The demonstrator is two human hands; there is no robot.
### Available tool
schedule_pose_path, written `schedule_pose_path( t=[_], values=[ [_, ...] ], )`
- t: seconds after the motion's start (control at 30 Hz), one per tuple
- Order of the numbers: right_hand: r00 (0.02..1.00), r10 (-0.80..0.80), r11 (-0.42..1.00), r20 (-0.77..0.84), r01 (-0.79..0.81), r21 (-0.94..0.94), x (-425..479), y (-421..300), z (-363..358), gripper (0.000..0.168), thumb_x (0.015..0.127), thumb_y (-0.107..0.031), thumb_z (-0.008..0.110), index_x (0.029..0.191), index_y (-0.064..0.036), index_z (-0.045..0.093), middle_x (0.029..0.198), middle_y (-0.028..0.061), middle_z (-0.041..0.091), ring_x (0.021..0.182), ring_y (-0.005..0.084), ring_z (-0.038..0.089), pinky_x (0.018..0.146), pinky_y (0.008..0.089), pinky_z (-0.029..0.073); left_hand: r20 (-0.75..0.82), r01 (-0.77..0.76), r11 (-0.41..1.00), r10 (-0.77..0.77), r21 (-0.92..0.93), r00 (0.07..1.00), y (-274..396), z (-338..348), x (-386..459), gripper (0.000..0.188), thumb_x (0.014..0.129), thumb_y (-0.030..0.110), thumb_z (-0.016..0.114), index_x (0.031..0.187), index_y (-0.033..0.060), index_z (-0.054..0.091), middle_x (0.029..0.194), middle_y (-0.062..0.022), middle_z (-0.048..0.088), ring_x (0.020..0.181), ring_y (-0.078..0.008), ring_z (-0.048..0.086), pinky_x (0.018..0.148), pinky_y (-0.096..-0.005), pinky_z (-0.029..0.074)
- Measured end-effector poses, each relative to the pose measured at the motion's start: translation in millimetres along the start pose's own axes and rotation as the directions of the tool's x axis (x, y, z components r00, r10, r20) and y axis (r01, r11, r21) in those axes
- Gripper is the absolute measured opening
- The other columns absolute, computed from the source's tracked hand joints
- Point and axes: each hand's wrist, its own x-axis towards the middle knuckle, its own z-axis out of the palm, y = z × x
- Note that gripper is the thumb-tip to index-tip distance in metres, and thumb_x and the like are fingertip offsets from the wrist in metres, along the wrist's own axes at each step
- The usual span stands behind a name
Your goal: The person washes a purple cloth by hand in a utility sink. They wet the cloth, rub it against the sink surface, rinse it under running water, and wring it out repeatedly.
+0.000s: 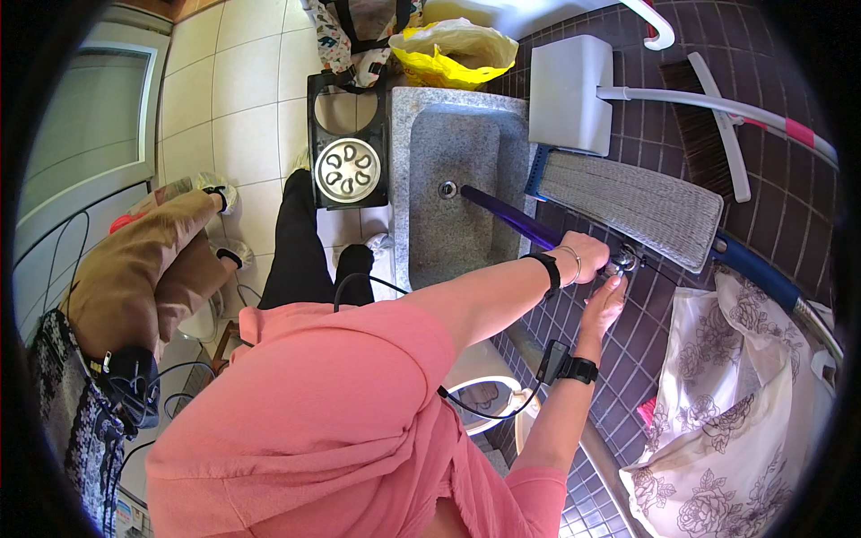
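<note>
My left hand (584,257) is closed around the upper end of a dark purple hose (511,218), close to a chrome wall tap (625,259). The hose slopes down from there into a speckled grey stone sink (401,175), its lower end beside the metal drain (448,190). Just below the tap, my right hand (603,306) has its fingertips on the tap's small metal handle; the fingers partly hide it. I cannot see any water running.
A grey flat mop pad (629,202), white dustpan (572,94) and broom (720,128) are against the dark tiled wall. Beyond the sink stands a yellow bag (451,57). A black stand (316,134) holds a round metal insert (348,170). Another person's brown trousers (134,269) show at left.
</note>
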Motion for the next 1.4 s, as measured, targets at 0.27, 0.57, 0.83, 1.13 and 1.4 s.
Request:
schedule_pose_path(
  t=[0.27, 0.57, 0.83, 1.13, 1.4],
  values=[
    [0.999, 0.036, 0.999, 0.038, -0.036, 0.025, -0.2, 3.4, -0.7, 0.054, 0.094, -0.049, 0.03, 0.113, -0.002, 0.05, 0.055, 0.0073, 0.046, 0.045, 0.0166, 0.044, 0.041, 0.0325, 0.037, 0.001, -0.011, 1.0, 0.011, -0.015, 1.0, 0.7, -2.8, -2.3, 0.014, 0.072, 0.012, 0.061, 0.083, 0.0077, 0.068, 0.086, -0.0113, 0.066, 0.085, -0.0285, 0.064, 0.067, -0.0389, 0.05],
    [1.0, 0.022, 0.999, 0.007, -0.023, 0.049, -1.1, -5.1, 1.2, 0.049, 0.095, -0.046, 0.032, 0.103, -0.002, 0.053, 0.055, 0.0024, 0.041, 0.046, 0.0111, 0.04, 0.038, 0.026, 0.038, 0.008, -0.01, 1.0, 0.01, -0.01, 1.0, 0.1, -2.3, -1.9, 0.015, 0.073, 0.013, 0.061, 0.085, 0.0081, 0.067, 0.088, -0.0112, 0.066, 0.086, -0.0281, 0.064, 0.069, -0.0384, 0.05],
    [0.999, 0.039, 0.999, -0.009, -0.039, 0.031, -1.4, 3.8, 4.8, 0.048, 0.095, -0.046, 0.032, 0.107, -0.004, 0.053, 0.057, 0.0023, 0.043, 0.048, 0.0113, 0.04, 0.04, 0.0266, 0.038, 0.031, -0.013, 1.0, 0.013, 0.013, 0.999, -0.7, -2.6, -3.2, 0.016, 0.073, 0.013, 0.06, 0.086, 0.0084, 0.068, 0.091, -0.0123, 0.066, 0.088, -0.028, 0.064, 0.072, -0.038, 0.051],
    [0.996, 0.082, 0.996, 0.022, -0.083, 0.042, -3.2, -5.9, 0.8, 0.058, 0.092, -0.054, 0.029, 0.103, -0.002, 0.053, 0.052, 0.0027, 0.04, 0.044, 0.0132, 0.041, 0.038, 0.0281, 0.035, 0.031, 0.015, 1.0, -0.015, 0.017, 0.999, -0.8, 4.6, 1.9, 0.017, 0.07, 0.012, 0.062, 0.085, 0.0088, 0.069, 0.089, -0.0103, 0.067, 0.088, -0.0253, 0.064, 0.069, -0.0376, 0.051],
    [0.993, 0.108, 0.99, 0.042, -0.111, 0.081, -4.0, -8.0, 0.0, 0.053, 0.094, -0.05, 0.031, 0.103, -0.004, 0.054, 0.054, 0.0008, 0.04, 0.046, 0.0098, 0.04, 0.038, 0.0259, 0.035, 0.049, 0.044, 0.999, -0.044, 0.002, 0.998, 0.1, 4.2, 1.1, 0.016, 0.07, 0.011, 0.062, 0.086, 0.0101, 0.068, 0.089, -0.0077, 0.067, 0.089, -0.0241, 0.064, 0.069, -0.0385, 0.049]
  ],
)
